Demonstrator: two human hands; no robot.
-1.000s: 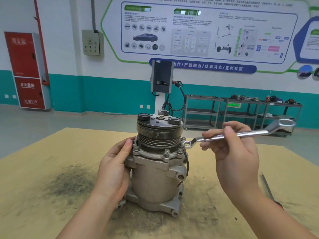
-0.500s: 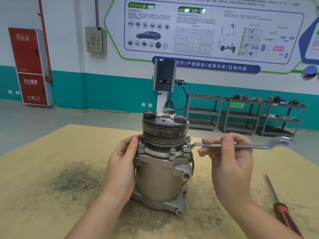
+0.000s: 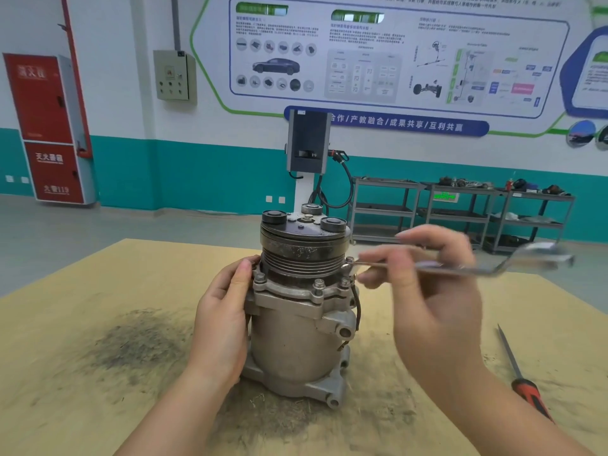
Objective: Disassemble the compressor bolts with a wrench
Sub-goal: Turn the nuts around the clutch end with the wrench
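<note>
The left hand (image 3: 223, 319) grips the side of the grey cast-aluminium compressor (image 3: 301, 311), fingers curled round the housing just below the flange, steadying it. The compressor stands upright on the tan board worktop (image 3: 98, 390), near its middle, pulley end up. The right hand (image 3: 431, 291) pinches the shank of the long chrome combination wrench (image 3: 460, 268); the hand and tool are blurred, so the exact finger placement cannot be told. The ring end of the wrench sits at the bolt on the right side of the flange (image 3: 348, 263).

Progress, as a judgement: the task is at an early stage. Three hex flange bolts (image 3: 318, 286) along the near edge show in their holes, heads seated, and no removed bolt lies on the worktop. The bolt under the wrench is being engaged; whether it is loosened cannot be told. All visible bolts remain to be removed.

A red-handled screwdriver (image 3: 523, 380) lies on the worktop, well apart to the right. Dark grime stains the board to the left of and around the compressor base.

Beyond the worktop: grey floor, a charging unit on a white post (image 3: 307, 143), grey metal shelf trolleys (image 3: 460, 212), a red cabinet (image 3: 49, 126), and a white-and-teal wall with printed panels.
</note>
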